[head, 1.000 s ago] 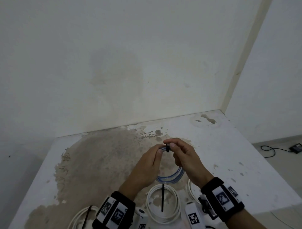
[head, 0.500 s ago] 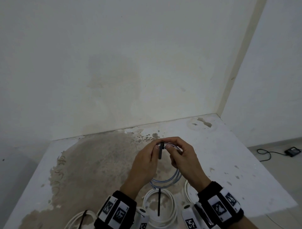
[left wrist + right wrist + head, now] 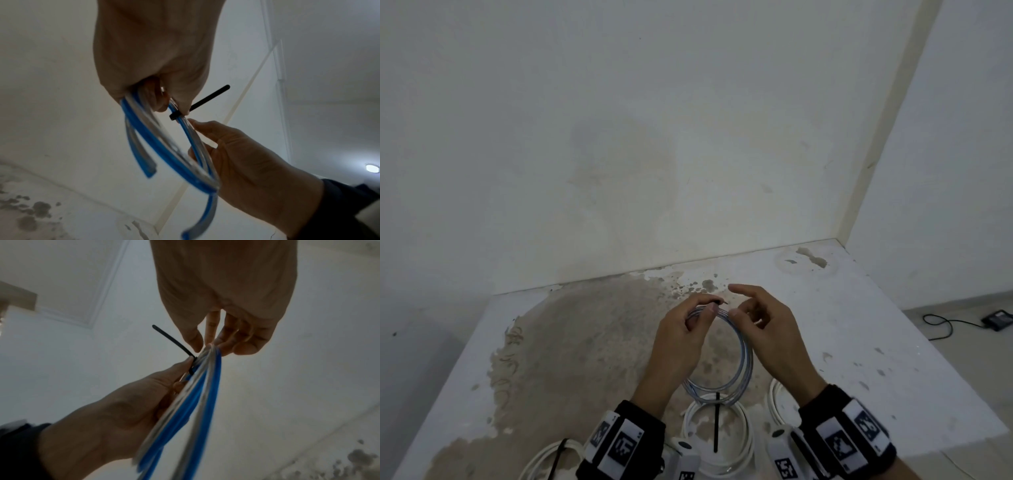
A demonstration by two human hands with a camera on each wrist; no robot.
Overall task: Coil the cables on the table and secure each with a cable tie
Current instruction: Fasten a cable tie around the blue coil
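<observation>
Above table (image 3: 893, 342): left hand (image 3: 681, 339) grips blue-white coil (image 3: 743, 356) at black tie (image 3: 207, 99); right hand (image 3: 767, 329) pinches coil beside it.

— How many cable coils do we see?
— One blue coil (image 3: 739, 363) held up, three white coils (image 3: 717, 442) lying on the surface (image 3: 859, 342).
— And cable ties?
— Three black ties (image 3: 207, 99): one on the blue coil, two on white ones.
— Hands?
— Two hands (image 3: 681, 342).

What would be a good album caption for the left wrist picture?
Left hand and right hand hold a blue-and-clear cable coil cinched by a black cable tie.
</observation>
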